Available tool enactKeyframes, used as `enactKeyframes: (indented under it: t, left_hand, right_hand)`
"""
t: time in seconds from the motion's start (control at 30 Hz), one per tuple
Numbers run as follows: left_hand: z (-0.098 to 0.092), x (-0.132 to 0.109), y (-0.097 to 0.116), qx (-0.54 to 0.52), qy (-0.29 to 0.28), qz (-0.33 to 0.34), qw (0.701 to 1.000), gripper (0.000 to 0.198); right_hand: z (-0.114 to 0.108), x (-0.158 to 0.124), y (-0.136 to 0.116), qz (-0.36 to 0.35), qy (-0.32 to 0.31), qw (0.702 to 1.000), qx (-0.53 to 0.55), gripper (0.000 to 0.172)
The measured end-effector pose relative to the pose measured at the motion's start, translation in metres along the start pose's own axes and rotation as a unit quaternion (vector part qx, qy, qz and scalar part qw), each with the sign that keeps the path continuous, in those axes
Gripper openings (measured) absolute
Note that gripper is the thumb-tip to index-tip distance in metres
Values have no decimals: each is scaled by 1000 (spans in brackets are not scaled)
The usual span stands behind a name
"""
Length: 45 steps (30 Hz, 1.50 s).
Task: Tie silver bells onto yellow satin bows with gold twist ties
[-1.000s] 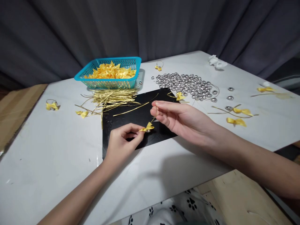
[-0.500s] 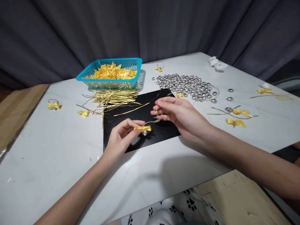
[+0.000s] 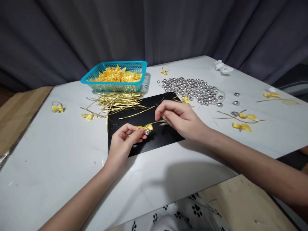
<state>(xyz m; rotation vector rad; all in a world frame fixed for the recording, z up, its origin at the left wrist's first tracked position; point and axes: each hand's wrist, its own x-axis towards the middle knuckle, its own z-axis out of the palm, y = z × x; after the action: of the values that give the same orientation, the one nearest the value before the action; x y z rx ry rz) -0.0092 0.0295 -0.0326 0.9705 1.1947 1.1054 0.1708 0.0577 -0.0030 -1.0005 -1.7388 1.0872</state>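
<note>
My left hand [image 3: 123, 137] pinches a yellow ribbon bow [image 3: 149, 126] between thumb and fingers. A shiny silver bead [image 3: 147, 131] sits at the bow's middle. From the bow a thin gold cord [image 3: 157, 122] stretches right to my right hand [image 3: 184, 118], whose thumb and forefinger are closed on it. Pointed metal blades [image 3: 163, 124] poke out below the right fingers; whether that hand holds them is hidden. Both hands hover over the front part of a black board [image 3: 156, 138].
A teal basket [image 3: 114, 83] of yellow bows stands at the back, with a bundle of gold cords [image 3: 120, 99] before it. Silver beads [image 3: 192, 88] spread behind my right hand. Looped bow pieces [image 3: 57, 108] and loose bows [image 3: 242, 127] lie around. Crumpled tissue [image 3: 223, 67] is far right.
My left hand has turned the bow so its bead faces me more. My right fingers have curled in, and the cord, curved before, now runs straighter. The view shifted slightly.
</note>
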Motion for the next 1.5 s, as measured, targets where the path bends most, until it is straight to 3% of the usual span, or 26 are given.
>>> enactKeyframes:
  t: [0.07, 0.13, 0.3, 0.5, 0.6, 0.83, 1.07, 1.33, 1.5]
  left_hand:
    - [-1, 0, -1, -8, 10, 9, 1000, 17]
    - [-1, 0, -1, -19, 12, 12, 1000, 18]
    - [-1, 0, -1, -47, 2, 12, 999, 20]
    - [-2, 0, 1, -54, -22, 5, 998, 21]
    - [-2, 0, 3, -64, -20, -10, 998, 13]
    - [-3, -1, 1, -36, -13, 1, 999, 11]
    - [0, -5, -1, 69, -36, 48, 996, 14]
    - [-3, -3, -3, 41, -29, 51, 997, 12]
    - [-3, -4, -1, 39, -26, 29, 998, 14]
  right_hand:
    - [3, -1, -1, 49, -60, 997, -9, 26]
    - [8, -3, -1, 114, -82, 990, 7, 27]
    - [22, -7, 1, 177, -38, 983, 22, 13]
    - [26, -9, 9, 230, -48, 967, 95, 21]
    - [28, -11, 12, 236, -59, 958, 151, 22]
    - [31, -13, 11, 241, -18, 940, 242, 16]
    - [27, -13, 9, 222, -23, 967, 120, 16]
    - [32, -12, 10, 259, -38, 929, 262, 18]
    - [35, -16, 11, 235, -26, 943, 233, 17]
